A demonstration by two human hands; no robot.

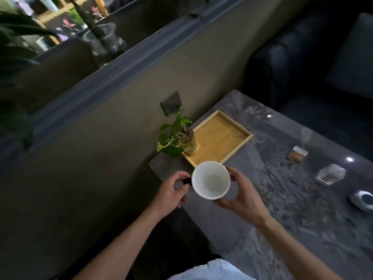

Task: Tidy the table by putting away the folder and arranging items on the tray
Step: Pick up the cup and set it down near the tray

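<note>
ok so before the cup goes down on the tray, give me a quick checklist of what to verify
1. Cup held securely: ok, left hand pinches the dark handle, right hand grips the side.
2. Cup upright: ok, its open mouth faces up.
3. Cup empty: cannot tell, the inside looks pale but blurred.
4. Free space on the tray: ok, most of its floor is bare.
5. Plant out of the way: ok, it stands in the tray's near left corner, though its leaves spread nearby.
6. Cup over the tray: not ok, it hangs just short of the near edge.

Olive wall (125, 110), dark sofa (302, 57), marbled table (282, 199).
</note>
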